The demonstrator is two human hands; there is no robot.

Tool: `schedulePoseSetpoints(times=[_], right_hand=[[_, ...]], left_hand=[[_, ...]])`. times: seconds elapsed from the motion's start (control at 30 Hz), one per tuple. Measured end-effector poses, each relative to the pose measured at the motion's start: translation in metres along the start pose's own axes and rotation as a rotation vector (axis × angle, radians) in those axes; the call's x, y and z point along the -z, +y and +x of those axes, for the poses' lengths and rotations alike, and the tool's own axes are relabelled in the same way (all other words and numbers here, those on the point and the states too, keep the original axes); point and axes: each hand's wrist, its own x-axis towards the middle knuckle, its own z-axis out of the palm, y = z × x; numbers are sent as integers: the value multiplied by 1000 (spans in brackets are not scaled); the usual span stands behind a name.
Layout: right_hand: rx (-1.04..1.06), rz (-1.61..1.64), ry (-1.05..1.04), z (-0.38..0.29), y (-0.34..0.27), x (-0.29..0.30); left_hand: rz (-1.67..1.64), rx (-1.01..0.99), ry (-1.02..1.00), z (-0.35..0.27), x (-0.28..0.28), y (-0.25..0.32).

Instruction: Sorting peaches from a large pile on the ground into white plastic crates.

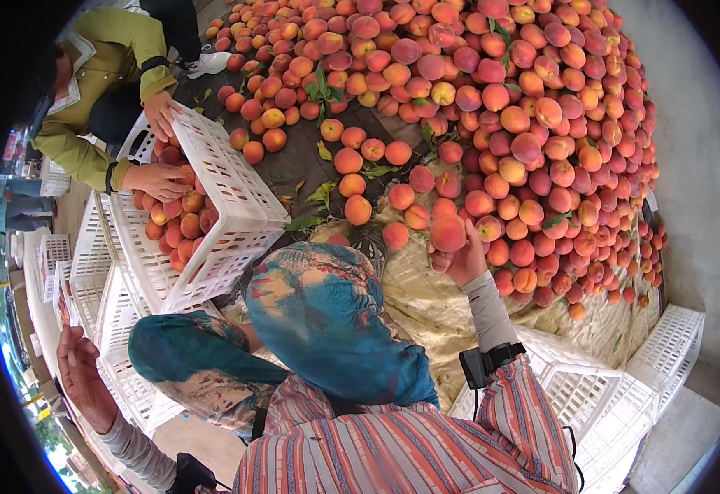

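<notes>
My right hand (468, 262) holds a red-orange peach (448, 233) at the near edge of a large heap of peaches (514, 129). The thumb is on the peach's right side, and the other fingers curl beneath it. Several single peaches (395, 235) lie around this hand on a tan sheet (424, 296). Far out to the left, my left hand (83, 373) is raised with its fingers apart, and I see nothing in it. White plastic crates (116, 327) stand close beside it. A small blurred reddish patch shows just above its fingertips; I cannot tell what it is.
At upper left, a person in a green jacket (119, 37) has both hands at a tilted white crate (230, 160) of peaches. More white crates (582, 395) stand at lower right. Green leaves (323, 89) lie among the fruit. A grey wall (693, 154) bounds the right side.
</notes>
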Motion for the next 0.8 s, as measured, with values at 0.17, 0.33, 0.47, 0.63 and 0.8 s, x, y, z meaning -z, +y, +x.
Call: schedulePoseSetpoints(times=[0.17,0.33,0.47,0.63,0.8], right_hand=[[-38,-12,-219,14,-24,-76],[-84,-321,-281,44,-37,-113],[-42,-737,-193,47,-46,-151],[-192,-1027,-169,84,-36,-229],[-105,-1466,-415,149,-2,-307]], left_hand=[[-124,-33,-11,-10,10,-27],[-18,126,-11,-16,2,-45],[-67,297,-91,-9,-14,-107],[59,373,-32,-21,13,-162],[361,232,14,-6,7,-203]])
